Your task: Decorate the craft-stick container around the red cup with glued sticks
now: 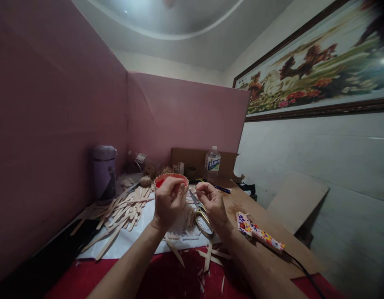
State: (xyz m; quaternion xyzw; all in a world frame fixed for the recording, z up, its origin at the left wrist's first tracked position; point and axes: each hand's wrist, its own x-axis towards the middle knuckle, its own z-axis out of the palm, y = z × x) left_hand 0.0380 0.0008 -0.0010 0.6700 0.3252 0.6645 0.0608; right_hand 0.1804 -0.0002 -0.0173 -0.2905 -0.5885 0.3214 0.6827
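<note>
My left hand (171, 200) is raised over the white sheet, its fingers pinched together; what they hold, if anything, is too small to name. Behind it, partly hidden, stands a round red container (159, 181) with a pale braided rim. To the right my right hand (211, 202) is also raised, thumb and fingertips together, with nothing there that I can make out. Between and below the hands lie gold-handled scissors (202, 216), blades pointing away. Flat wooden sticks (125, 211) are heaped to the left.
A flowered glue gun (259, 234) with a black cord lies on the brown board (291, 259) at right. Behind stand a labelled plastic bottle (213, 162) and, far left, a purple flask (104, 174). Wood pieces (208, 257) lie on the red cloth (167, 276).
</note>
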